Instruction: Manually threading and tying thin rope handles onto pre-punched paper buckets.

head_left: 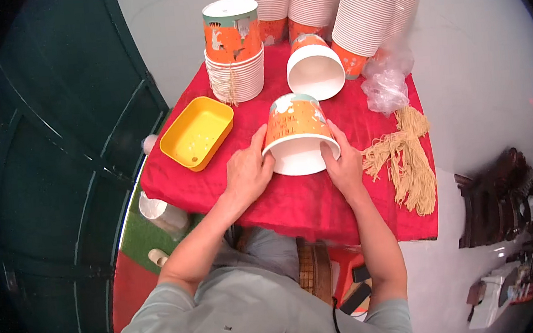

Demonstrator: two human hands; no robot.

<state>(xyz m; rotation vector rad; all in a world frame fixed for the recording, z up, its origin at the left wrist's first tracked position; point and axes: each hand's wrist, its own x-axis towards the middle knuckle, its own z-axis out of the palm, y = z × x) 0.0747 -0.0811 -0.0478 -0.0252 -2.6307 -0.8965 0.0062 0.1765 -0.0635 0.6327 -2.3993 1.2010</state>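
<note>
From where I'm standing, the left hand (248,171) and right hand (346,165) are clasping an orange paper tub (297,123) from both sides — half-curled — and it's facing mouth-first toward the person, over the red cloth (307,207), between yellow tray (210,122) and tan strings (408,171).

Looked steeply down and forward from head height, over the wearer's grey shirt (246,306) onto the red tablecloth (294,195). Sat near, with left hand (248,171) and right hand (346,165) around mid-view. Swept fisheye-wide from dark green panels (39,140) at left to grey wall (473,87) at right, bending edges rimward.
</note>
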